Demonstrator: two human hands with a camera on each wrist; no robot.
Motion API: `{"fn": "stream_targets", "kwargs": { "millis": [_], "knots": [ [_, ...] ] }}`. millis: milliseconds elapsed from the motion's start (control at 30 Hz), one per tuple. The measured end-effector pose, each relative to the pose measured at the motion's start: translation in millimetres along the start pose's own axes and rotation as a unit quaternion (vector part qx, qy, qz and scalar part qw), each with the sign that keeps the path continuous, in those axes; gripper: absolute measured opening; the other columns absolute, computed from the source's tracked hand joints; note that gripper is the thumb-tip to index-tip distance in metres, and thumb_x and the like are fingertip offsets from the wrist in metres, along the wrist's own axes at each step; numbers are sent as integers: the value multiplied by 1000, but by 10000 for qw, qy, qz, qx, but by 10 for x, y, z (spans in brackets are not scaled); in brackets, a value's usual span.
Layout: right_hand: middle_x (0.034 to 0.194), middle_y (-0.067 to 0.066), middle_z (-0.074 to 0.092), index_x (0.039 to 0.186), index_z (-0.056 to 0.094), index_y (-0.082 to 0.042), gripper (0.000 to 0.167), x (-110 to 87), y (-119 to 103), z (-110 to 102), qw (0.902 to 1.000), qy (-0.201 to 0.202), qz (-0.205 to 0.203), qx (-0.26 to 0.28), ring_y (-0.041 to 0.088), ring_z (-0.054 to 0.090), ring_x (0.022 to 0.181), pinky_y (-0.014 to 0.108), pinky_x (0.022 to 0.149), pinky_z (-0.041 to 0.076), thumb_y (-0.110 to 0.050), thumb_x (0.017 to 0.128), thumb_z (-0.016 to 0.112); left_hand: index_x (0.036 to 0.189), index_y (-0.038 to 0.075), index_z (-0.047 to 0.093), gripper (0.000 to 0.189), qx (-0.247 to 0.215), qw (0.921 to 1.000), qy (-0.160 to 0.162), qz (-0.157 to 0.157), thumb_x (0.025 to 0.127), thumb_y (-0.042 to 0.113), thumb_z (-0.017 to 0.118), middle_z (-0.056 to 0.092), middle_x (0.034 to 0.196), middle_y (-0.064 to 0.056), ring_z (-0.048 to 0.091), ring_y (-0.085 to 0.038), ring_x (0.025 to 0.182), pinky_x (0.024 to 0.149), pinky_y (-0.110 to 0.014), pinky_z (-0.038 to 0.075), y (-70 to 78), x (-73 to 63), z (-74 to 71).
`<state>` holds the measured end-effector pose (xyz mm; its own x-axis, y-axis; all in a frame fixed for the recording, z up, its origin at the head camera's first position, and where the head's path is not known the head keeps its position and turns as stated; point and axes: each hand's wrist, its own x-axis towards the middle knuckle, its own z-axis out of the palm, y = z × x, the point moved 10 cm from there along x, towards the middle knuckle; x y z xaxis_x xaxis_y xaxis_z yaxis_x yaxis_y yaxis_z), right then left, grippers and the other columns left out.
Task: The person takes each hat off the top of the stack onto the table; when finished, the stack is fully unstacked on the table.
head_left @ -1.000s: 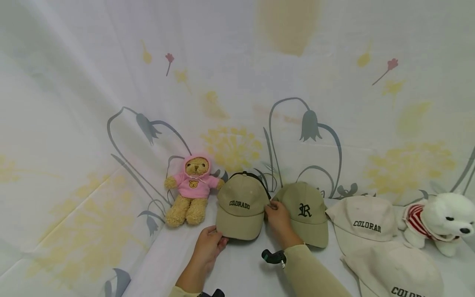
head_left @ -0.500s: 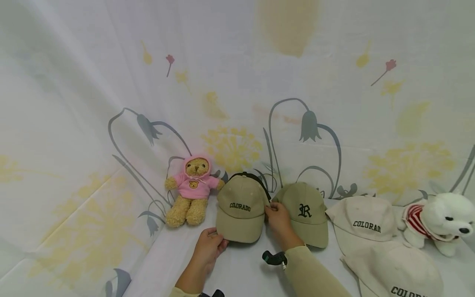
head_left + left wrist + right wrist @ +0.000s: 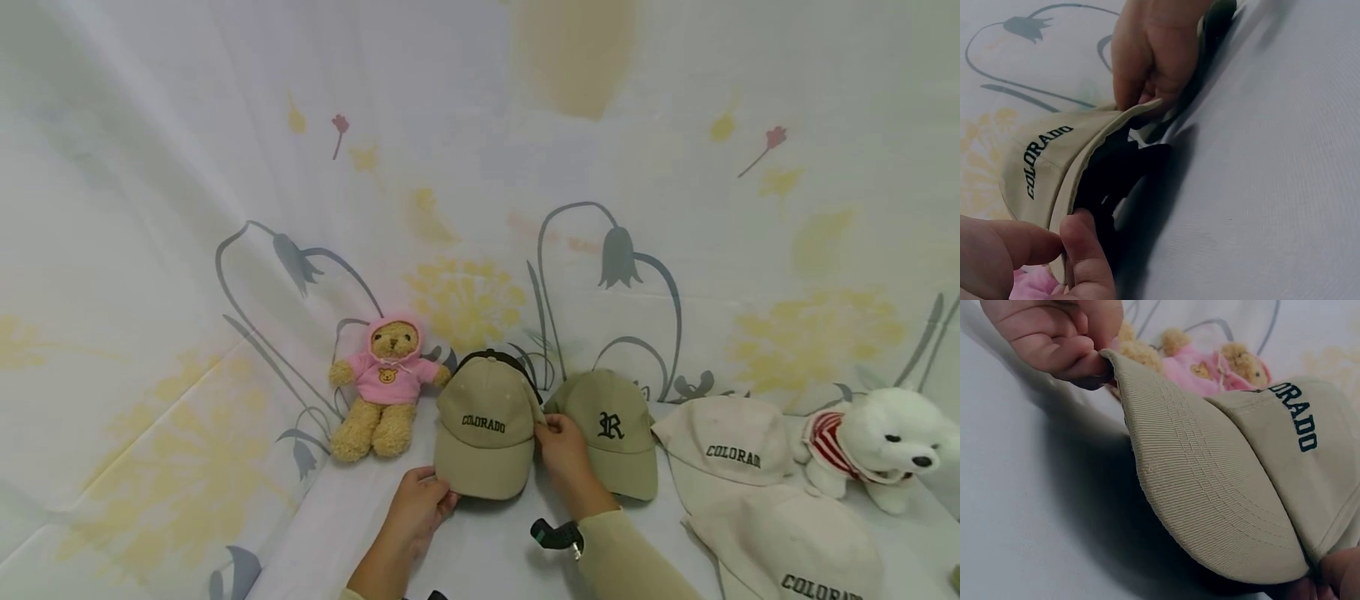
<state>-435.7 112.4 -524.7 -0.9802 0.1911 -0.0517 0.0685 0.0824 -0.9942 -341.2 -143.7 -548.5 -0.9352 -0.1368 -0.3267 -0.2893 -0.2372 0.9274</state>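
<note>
A khaki baseball cap with COLORADO lettering leans upright in front of a black item, of which only a dark edge shows behind the crown. My left hand pinches the left corner of its brim; in the left wrist view, thumb and finger close on that edge. On the other side my right hand grips the cap's edge where brim meets crown. The right wrist view shows the brim raised off the white surface. Just right of my right hand stands an olive cap with an R.
A teddy bear in a pink hoodie sits to the left. On the right lie two cream COLORADO caps, one overlapping the other, and a white plush dog in red stripes. A flower-printed cloth hangs behind.
The khaki cap's brim has come slightly lower and toward me, with both hands keeping their hold. The head view has shifted a little. The other caps and toys stay put.
</note>
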Motion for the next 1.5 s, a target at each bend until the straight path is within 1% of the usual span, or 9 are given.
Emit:
{"fn": "stream_targets", "kwargs": {
  "millis": [133,467,600,833,1033,1233,1300,1400,1500],
  "knots": [
    [112,14,58,122,60,0,21,-35,-16,-42,10000,-58,4,6,23,58,99,30,81,48,-14,107,59,150,-8,28,56,36,9999,-120,6,101,-5,55,58,106,-13,62,-14,81,74,-24,58,23,-35,27],
    [117,18,61,125,60,4,24,-192,-31,-186,9995,-128,34,280,26,63,107,34,91,53,-10,106,58,147,-10,25,58,230,9985,-489,-79,99,-5,56,61,96,-9,63,-13,75,70,-24,57,10,-213,148],
    [114,16,61,124,60,4,23,-274,-69,-241,9997,-130,35,204,25,63,105,31,88,54,-11,106,58,146,-10,24,57,262,9981,-549,-39,99,-4,56,61,93,-8,63,-12,73,69,-24,56,-2,-282,168],
    [104,12,62,121,61,6,22,-407,-96,-370,9997,-54,-47,253,17,59,90,25,75,51,-9,105,60,145,-10,24,57,429,9968,-653,-180,98,-5,57,59,97,-10,63,-14,77,71,-25,57,-34,-419,205],
    [107,12,63,122,61,6,23,-509,-115,-524,9997,-11,-37,258,16,59,91,27,77,52,-10,105,61,141,-10,26,52,499,9951,-840,-130,98,-6,56,57,99,-12,63,-15,78,72,-27,57,-37,-532,317],
    [106,11,62,123,59,8,25,-615,-141,-668,9996,3,-129,233,15,58,92,24,76,52,-10,105,61,133,-9,26,46,475,9925,-1120,-149,97,-8,56,58,93,-11,64,-14,73,69,-26,57,-127,-613,443],
    [107,11,62,124,58,8,25,-655,-132,-727,9996,17,-96,263,15,58,93,23,76,52,-9,105,60,131,-9,27,45,579,9912,-1173,-208,97,-7,56,59,93,-11,64,-15,73,69,-26,57,-154,-639,477],
    [110,12,62,125,58,7,26,-715,-127,-816,9998,21,-58,184,15,59,96,22,78,52,-9,105,60,132,-9,28,45,885,9881,-1226,-287,98,-4,58,60,95,-12,65,-15,75,71,-27,57,-180,-683,507],
    [114,13,62,128,60,6,28,-784,-131,-918,10000,99,-7,4,16,59,99,20,79,53,-10,105,61,133,-10,30,48,1163,9844,-1285,-317,98,-1,61,63,95,-13,66,-15,76,71,-28,57,-191,-730,537]
  ]
}}
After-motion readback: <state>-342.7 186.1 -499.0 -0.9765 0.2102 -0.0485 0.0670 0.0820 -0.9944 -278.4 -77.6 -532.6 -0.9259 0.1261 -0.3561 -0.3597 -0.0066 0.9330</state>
